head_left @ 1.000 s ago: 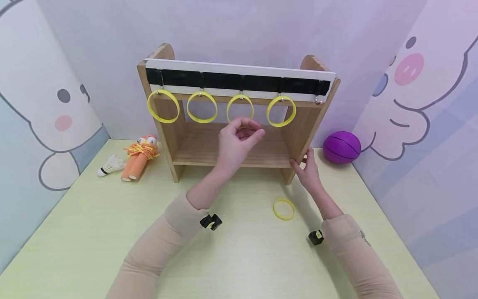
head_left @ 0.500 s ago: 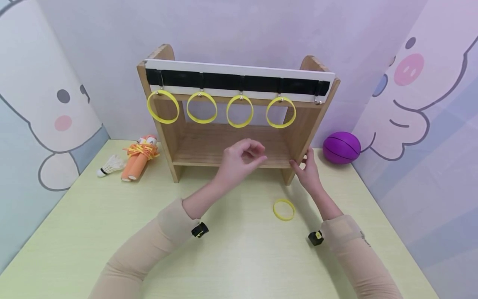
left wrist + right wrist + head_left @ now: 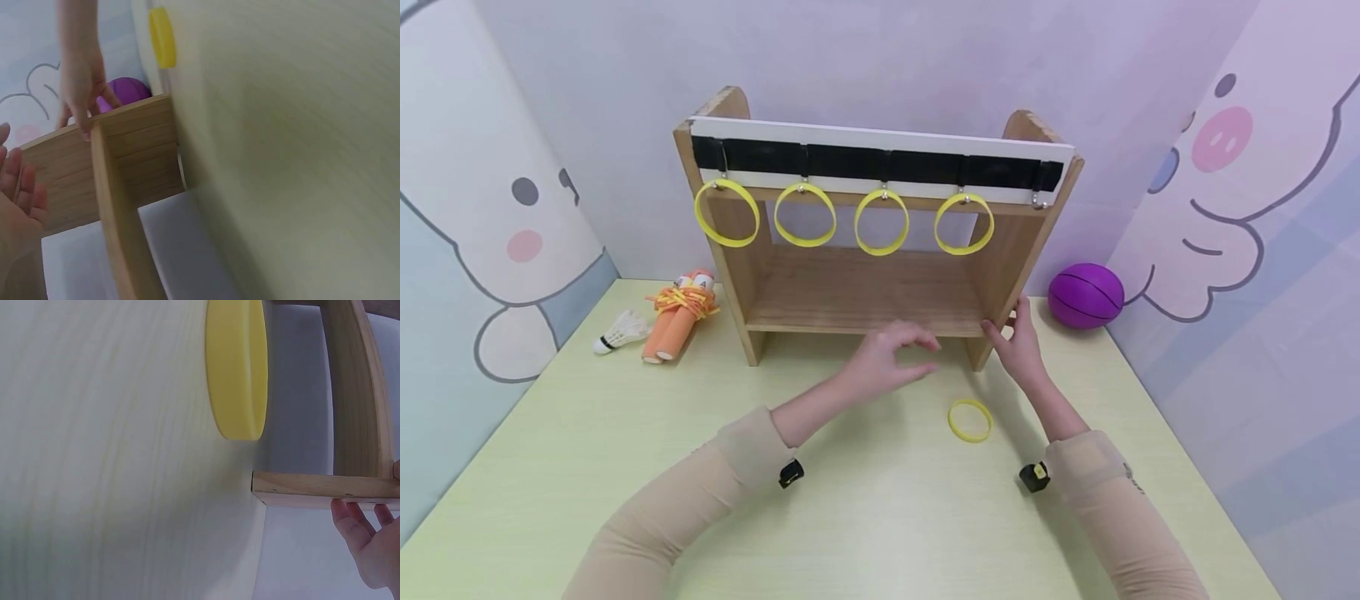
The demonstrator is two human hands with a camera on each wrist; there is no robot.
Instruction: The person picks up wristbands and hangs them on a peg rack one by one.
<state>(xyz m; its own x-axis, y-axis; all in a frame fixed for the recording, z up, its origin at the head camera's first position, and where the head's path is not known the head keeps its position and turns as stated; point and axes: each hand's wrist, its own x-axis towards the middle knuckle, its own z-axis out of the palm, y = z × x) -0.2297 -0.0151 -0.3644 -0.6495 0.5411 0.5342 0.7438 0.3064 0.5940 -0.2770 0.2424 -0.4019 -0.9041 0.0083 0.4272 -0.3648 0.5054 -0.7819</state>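
Note:
In the head view, a wooden shelf rack (image 3: 865,287) carries several yellow rings hanging from metal hooks along its front rail (image 3: 880,137). Another yellow ring (image 3: 234,369) lies flat on the table, in front of the rack's right leg. My left hand (image 3: 887,362) is in the air just before the shelf's front edge, thumb and fingers apart and holding nothing; the loose ring is to its right. My right hand (image 3: 1021,346) grips the rack's right side panel (image 3: 325,485), with fingers on the outer face and the thumb at the front edge.
A hook (image 3: 1039,202) at the rail's right end bears no ring. A purple ball (image 3: 1086,296) sits right of the rack. On the left lie a shuttlecock (image 3: 623,332) and an orange toy (image 3: 677,325). Printed walls enclose the table (image 3: 850,517).
My left hand has come down from beside the third hanging ring to below the shelf edge, and its thumb and fingers have spread. My right hand stays on the rack.

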